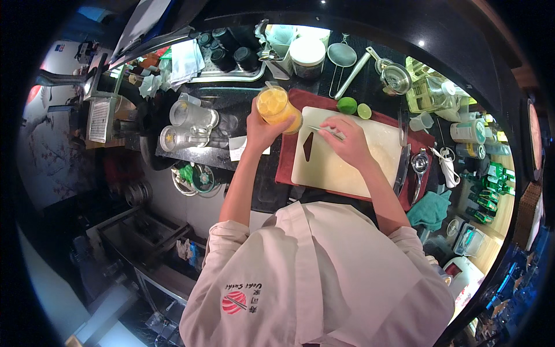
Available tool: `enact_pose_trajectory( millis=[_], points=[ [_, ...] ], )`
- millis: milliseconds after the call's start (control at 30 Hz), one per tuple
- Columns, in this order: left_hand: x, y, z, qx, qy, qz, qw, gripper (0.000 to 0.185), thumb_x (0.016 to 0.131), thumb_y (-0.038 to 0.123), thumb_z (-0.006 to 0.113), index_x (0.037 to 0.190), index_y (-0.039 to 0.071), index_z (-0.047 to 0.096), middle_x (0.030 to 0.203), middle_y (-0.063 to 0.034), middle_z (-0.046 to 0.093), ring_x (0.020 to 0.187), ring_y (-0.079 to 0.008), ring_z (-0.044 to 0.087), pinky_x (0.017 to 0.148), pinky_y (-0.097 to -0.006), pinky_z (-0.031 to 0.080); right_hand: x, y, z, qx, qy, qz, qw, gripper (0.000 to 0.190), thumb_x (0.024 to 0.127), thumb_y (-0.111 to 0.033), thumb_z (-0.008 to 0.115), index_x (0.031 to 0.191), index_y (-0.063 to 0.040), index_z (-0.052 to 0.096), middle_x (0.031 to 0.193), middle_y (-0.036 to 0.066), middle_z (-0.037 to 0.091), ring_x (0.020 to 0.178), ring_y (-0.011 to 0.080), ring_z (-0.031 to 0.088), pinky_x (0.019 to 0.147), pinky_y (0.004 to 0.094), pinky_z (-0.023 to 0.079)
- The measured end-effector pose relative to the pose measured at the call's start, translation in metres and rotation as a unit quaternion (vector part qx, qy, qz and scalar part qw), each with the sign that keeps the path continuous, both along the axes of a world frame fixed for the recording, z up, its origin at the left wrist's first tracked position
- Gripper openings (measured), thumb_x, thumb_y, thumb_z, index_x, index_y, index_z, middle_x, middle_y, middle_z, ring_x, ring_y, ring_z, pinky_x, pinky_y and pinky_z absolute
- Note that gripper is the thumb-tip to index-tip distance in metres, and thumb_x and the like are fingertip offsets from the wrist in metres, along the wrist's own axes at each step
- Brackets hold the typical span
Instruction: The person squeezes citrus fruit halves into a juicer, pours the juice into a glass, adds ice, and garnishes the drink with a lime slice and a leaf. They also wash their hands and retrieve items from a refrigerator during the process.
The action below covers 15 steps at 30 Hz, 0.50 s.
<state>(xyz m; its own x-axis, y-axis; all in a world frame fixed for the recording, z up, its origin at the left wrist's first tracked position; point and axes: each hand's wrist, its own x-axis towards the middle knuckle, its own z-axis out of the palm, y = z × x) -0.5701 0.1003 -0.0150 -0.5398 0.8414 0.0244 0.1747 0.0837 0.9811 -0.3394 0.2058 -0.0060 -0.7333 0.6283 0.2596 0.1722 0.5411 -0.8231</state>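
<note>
My left hand (261, 134) is wrapped around a glass of orange drink (282, 113) with ice at its top and a short straw or stirrer (269, 85) sticking out. The glass is held up at the left edge of a white cutting board (342, 169). Over the board, my right hand (347, 139) pinches a slim metal tool, apparently tweezers (315, 128), its tip pointing toward the glass. A dark angular slot (308, 147) shows in the board just below that tip. Behind the board lie a whole lime (347, 105) and a cut lime half (364, 111).
A dark red cloth (286, 162) lies under the board. Right of it are a knife (403, 167) and a metal citrus squeezer (419, 167). Glass mugs (184, 138) lie at the left. Strainers (342, 54) and a white-lidded jar (307, 54) stand behind.
</note>
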Motion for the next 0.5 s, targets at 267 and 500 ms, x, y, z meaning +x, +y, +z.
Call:
enact_pose_trajectory(
  millis=[267, 500],
  points=[
    [0.041, -0.007, 0.030, 0.022, -0.064, -0.068, 0.995, 0.079, 0.069, 0.011, 0.090, 0.135, 0.003, 0.047, 0.122, -0.0100, 0.064, 0.112, -0.0176, 0.063, 0.099, -0.0345, 0.051, -0.045, -0.006, 0.041, 0.030, 0.053, 0.024, 0.998, 0.067, 0.067, -0.034, 0.087, 0.121, -0.005, 0.057, 0.122, 0.012, 0.059, 0.116, 0.0328, 0.054, 0.100, 0.0442, 0.043],
    [0.060, -0.031, 0.048, -0.044, 0.011, -0.088, 0.995, 0.092, 0.066, 0.021, 0.092, 0.142, 0.009, 0.041, 0.127, -0.0119, 0.062, 0.115, -0.0236, 0.063, 0.097, -0.0374, 0.051, -0.032, -0.018, 0.035, -0.060, 0.105, 0.042, 0.992, 0.065, 0.063, -0.028, 0.090, 0.117, -0.006, 0.061, 0.113, 0.008, 0.062, 0.108, 0.0252, 0.059, 0.096, 0.0380, 0.045]
  ],
)
